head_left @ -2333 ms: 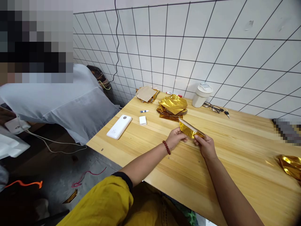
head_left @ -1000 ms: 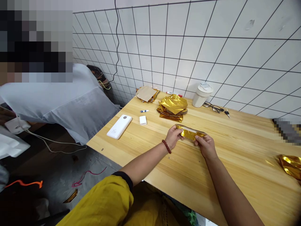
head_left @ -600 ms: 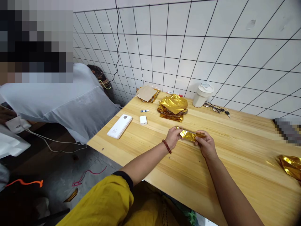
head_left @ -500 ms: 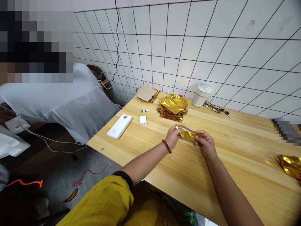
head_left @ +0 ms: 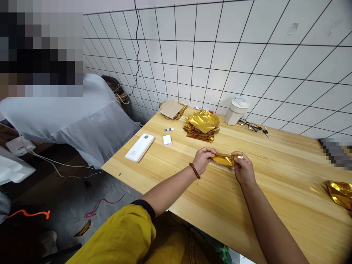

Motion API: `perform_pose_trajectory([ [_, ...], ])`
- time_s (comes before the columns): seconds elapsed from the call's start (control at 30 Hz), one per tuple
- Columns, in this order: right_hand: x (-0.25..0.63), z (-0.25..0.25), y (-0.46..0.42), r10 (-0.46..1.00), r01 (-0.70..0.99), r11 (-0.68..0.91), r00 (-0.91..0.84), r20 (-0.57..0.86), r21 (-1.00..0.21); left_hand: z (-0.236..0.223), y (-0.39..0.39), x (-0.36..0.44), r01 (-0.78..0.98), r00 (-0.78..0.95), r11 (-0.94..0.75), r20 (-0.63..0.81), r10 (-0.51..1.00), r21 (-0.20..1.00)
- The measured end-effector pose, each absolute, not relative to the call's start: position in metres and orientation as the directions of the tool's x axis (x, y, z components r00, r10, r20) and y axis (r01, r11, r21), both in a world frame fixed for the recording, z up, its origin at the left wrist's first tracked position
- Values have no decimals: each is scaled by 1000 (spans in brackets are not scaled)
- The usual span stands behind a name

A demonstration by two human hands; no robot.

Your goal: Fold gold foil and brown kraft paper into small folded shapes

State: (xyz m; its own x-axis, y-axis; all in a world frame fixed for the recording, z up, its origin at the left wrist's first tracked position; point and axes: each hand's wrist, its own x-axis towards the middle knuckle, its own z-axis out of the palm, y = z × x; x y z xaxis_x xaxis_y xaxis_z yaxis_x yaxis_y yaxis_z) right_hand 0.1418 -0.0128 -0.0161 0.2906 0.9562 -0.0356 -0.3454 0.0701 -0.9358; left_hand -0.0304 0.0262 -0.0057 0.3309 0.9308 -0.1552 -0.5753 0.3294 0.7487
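Between my two hands a narrow folded piece of gold foil paper point(head_left: 223, 160) is held just above the wooden table point(head_left: 176, 183). My left hand point(head_left: 203, 160), with a dark red bead bracelet at the wrist, pinches its left end. At the other end, my right hand point(head_left: 244, 168) is closed with thumb and fingers on the foil. Behind my hands lies a stack of gold foil sheets point(head_left: 202, 123). Another pile of paper sheets point(head_left: 172, 109), brown side up on top, rests near the back left corner.
A white power bank point(head_left: 139, 147), a white charger block point(head_left: 167, 140) and a small blue-white stick point(head_left: 169, 129) lie at left. A white cup point(head_left: 237, 110), glasses point(head_left: 251, 125) and a key point(head_left: 265, 132) are by the wall. More gold foil point(head_left: 339, 192) sits right. A person point(head_left: 68, 113) is at far left.
The gold foil now looks flatter and narrower, its upper opening closed down. My right hand has shifted slightly right, while my left hand stays nearly in place.
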Motion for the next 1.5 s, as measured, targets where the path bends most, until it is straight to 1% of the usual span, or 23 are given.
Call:
perform_pose_trajectory([
  [0.2,143,-16,-13,948,-381,88,315,-40,-920,-6,27,-31,-588,353,356,-165,921,726],
  [0.37,145,-17,-14,957,-353,101,290,-6,-930,-7,30,-33,-615,375,397,-191,907,681],
  [0.53,145,-15,-16,972,-334,132,227,57,-933,-8,36,-37,-679,382,449,-242,892,581],
  [0.67,141,-15,-17,986,-299,105,157,59,-948,-6,39,-39,-731,374,470,-285,882,495],
  [0.8,136,-17,-15,976,-277,94,214,35,-956,-4,40,-39,-768,372,469,-293,881,436],
  [0.9,133,-17,-13,963,-297,117,268,35,-948,-5,41,-38,-779,377,459,-265,887,427],
  [1.03,130,-16,-13,927,-271,189,366,81,-944,-8,40,-35,-727,369,462,-277,887,508],
  [1.1,130,-15,-13,909,-259,209,408,89,-943,-9,38,-34,-699,338,429,-264,903,572],
  [1.17,131,-16,-12,899,-272,200,432,66,-941,-9,36,-32,-666,289,365,-226,930,650],
  [1.27,134,-17,-10,894,-314,175,447,17,-933,-6,32,-30,-598,235,242,-122,964,764],
  [1.33,136,-18,-9,891,-355,165,453,-15,-920,-3,31,-31,-541,260,173,-32,965,823],
  [1.4,138,-17,-9,891,-397,162,452,-39,-903,-2,31,-33,-476,274,81,60,960,876],
  [1.5,140,-16,-8,899,-433,147,434,-63,-890,-2,34,-36,-363,209,-101,186,960,926],
])
